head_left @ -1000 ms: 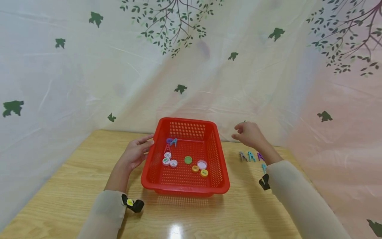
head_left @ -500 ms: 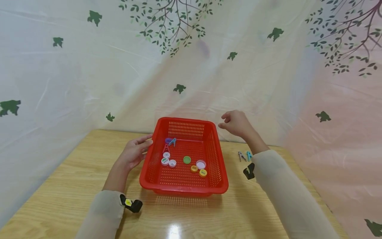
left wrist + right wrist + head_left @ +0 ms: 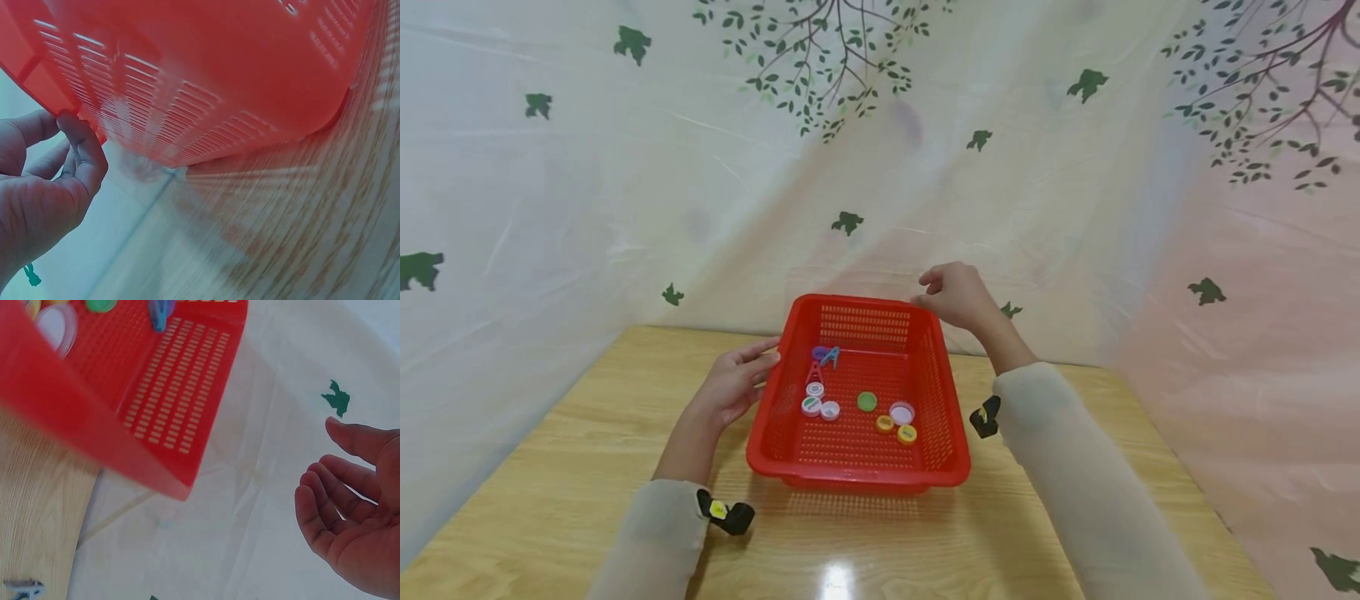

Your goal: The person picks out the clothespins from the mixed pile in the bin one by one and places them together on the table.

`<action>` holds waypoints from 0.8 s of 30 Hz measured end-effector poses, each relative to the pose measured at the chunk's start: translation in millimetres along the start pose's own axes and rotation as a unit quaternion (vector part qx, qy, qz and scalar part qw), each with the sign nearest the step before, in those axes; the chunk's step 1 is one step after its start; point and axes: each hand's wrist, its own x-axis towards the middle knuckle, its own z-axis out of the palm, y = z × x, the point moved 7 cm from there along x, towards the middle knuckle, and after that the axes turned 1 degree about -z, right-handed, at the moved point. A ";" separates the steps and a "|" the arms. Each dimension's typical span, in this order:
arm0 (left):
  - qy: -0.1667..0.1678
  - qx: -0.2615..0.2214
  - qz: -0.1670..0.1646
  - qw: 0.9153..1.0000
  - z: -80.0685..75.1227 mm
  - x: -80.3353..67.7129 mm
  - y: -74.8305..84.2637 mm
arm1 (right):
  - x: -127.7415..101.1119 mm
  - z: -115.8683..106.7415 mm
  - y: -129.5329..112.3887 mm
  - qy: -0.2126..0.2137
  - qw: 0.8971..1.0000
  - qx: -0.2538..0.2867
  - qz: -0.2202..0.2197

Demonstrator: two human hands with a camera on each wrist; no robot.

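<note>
Right fingers point(image 3: 309, 509) shifted, half-curled, left point(image 3: 732, 385) gripping basket point(image 3: 858, 476)

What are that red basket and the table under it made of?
The red basket looks like glossy molded plastic: smooth rounded rim, evenly repeated slots, soft highlights. The table looks like pale wood with a shiny finish, given its grain lines and bright reflection, though laminate is possible.

- Basket point(image 3: 857, 477): open at the top, so a hand could dip in from above.
- Its far right corner stands near the right hand point(image 3: 960, 294).
- The left hand point(image 3: 733, 386) blocks part of its left side.
- Cloth point(image 3: 760, 183) hangs behind, limiting passage.
</note>
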 end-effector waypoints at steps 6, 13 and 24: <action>0.001 0.003 0.002 1.000 -7.3 -3.1 0.8 | 7.8 13.8 -19.3 0.003 0.999 0.034 -0.004; -0.001 -0.007 0.000 1.000 -8.4 -2.8 0.2 | 14.6 32.1 -32.1 -0.009 0.998 0.056 0.003; -0.003 -0.006 0.006 1.000 -1.1 -0.6 0.3 | 17.0 75.9 -38.8 -0.034 0.995 0.091 0.011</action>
